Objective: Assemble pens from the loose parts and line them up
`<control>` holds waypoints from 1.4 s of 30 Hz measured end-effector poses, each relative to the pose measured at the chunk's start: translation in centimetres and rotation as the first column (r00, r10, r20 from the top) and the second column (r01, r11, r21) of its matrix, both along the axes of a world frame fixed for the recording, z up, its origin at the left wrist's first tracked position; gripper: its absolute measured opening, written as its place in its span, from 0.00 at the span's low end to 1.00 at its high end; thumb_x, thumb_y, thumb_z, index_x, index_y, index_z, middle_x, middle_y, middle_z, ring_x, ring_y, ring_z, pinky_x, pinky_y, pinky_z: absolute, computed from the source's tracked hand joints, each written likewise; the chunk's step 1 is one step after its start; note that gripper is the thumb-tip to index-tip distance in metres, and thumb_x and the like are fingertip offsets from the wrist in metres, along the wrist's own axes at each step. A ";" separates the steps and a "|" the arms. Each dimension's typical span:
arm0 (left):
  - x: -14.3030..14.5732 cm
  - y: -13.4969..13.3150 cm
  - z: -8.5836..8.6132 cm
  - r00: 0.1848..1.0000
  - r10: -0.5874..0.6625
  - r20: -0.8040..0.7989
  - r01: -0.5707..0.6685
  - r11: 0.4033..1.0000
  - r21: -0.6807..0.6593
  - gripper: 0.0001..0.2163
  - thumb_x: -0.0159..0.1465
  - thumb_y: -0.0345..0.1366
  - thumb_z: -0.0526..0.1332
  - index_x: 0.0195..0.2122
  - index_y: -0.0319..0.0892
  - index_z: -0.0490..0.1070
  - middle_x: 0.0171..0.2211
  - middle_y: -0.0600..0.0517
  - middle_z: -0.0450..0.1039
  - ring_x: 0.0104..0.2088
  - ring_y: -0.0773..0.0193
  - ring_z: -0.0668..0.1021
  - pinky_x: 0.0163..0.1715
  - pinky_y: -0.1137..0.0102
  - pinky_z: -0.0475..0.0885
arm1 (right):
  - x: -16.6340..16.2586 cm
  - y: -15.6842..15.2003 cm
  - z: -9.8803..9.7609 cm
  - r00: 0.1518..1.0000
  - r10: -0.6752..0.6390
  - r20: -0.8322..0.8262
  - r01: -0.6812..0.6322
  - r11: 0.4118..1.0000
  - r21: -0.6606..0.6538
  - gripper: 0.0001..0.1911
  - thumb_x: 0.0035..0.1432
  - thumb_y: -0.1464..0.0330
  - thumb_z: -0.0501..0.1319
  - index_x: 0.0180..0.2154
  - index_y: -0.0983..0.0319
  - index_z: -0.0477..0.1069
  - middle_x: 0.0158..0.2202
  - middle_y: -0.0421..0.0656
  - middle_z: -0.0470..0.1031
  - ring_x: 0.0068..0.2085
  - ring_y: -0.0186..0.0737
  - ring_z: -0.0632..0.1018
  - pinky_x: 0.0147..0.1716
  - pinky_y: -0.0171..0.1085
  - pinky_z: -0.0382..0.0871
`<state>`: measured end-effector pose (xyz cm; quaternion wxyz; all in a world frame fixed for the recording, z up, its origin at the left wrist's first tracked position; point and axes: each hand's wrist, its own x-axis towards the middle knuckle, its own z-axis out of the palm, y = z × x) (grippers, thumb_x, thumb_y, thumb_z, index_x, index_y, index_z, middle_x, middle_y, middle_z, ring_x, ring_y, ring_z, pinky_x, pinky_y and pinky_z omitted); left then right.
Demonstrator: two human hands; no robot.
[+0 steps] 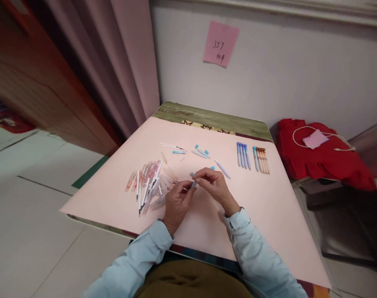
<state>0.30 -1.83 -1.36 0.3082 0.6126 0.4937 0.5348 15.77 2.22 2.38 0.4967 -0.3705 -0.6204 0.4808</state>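
My left hand (178, 203) pinches a small grey-blue pen part (193, 184) over the middle of the table. Closed on the upper end of that part are the thumb and fingertips of my right hand (213, 184). Its exact shape is partly hidden by the fingers. Left of my hands lies a loose heap of white pen refills (145, 194) and clear tubes. Pinkish patterned pen barrels (151, 169) rest at its far side. Beyond my hands are pale blue pen parts (201, 153) with turquoise tips, and a lavender barrel (222, 169) lies just past my right hand.
Blue pens (244, 156) and brown-topped pens (262, 160) lie in rows at the right. Several thin refills (172, 146) lie at the back. A pink sheet (278, 219) covers the table. Red cloth (315, 153) with a white cord sits beyond the right edge; a curtain (126, 54) hangs left.
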 end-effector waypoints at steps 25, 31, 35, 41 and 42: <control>0.1 0.0 0.1 0.998 0.011 -0.060 -0.011 1.000 -0.001 0.05 0.64 0.36 0.62 0.40 0.43 0.73 0.32 0.52 0.75 0.32 0.66 0.77 0.34 0.72 0.70 | 4.0 5.9 0.0 0.780 -0.471 0.412 0.478 0.874 0.093 0.14 0.57 0.59 0.62 0.36 0.62 0.79 0.29 0.42 0.78 0.27 0.36 0.73 0.29 0.35 0.65; 0.2 0.1 -0.1 0.992 -0.010 -0.124 0.014 0.999 0.031 0.04 0.65 0.35 0.61 0.39 0.43 0.72 0.32 0.51 0.75 0.32 0.66 0.76 0.34 0.71 0.70 | 3.6 11.9 -0.7 0.329 -0.373 0.868 0.287 0.915 0.284 0.13 0.60 0.68 0.56 0.39 0.58 0.80 0.40 0.44 0.79 0.39 0.39 0.76 0.39 0.35 0.65; 0.2 0.0 0.2 0.989 -0.012 -0.148 0.025 0.996 0.086 0.03 0.64 0.34 0.61 0.38 0.42 0.71 0.31 0.52 0.74 0.31 0.66 0.75 0.32 0.71 0.70 | 2.2 13.3 -0.4 0.067 -0.248 0.966 0.114 0.964 0.240 0.16 0.63 0.69 0.53 0.42 0.58 0.79 0.46 0.47 0.77 0.43 0.42 0.77 0.40 0.34 0.65; 0.1 0.0 0.6 0.985 -0.037 -0.169 0.056 0.992 0.112 0.02 0.63 0.32 0.61 0.37 0.42 0.71 0.30 0.52 0.73 0.30 0.66 0.75 0.30 0.72 0.70 | 1.5 14.5 0.4 -0.022 -0.187 0.982 0.064 0.980 0.188 0.15 0.62 0.70 0.54 0.42 0.65 0.79 0.44 0.55 0.78 0.45 0.47 0.78 0.42 0.36 0.67; 0.1 0.0 0.6 0.985 -0.039 -0.170 0.058 0.992 0.109 0.02 0.63 0.32 0.61 0.37 0.42 0.70 0.30 0.52 0.73 0.30 0.66 0.75 0.30 0.72 0.70 | 1.4 14.7 0.6 -0.032 -0.182 0.983 0.058 0.981 0.184 0.15 0.62 0.71 0.54 0.42 0.66 0.79 0.44 0.56 0.78 0.46 0.47 0.78 0.42 0.36 0.67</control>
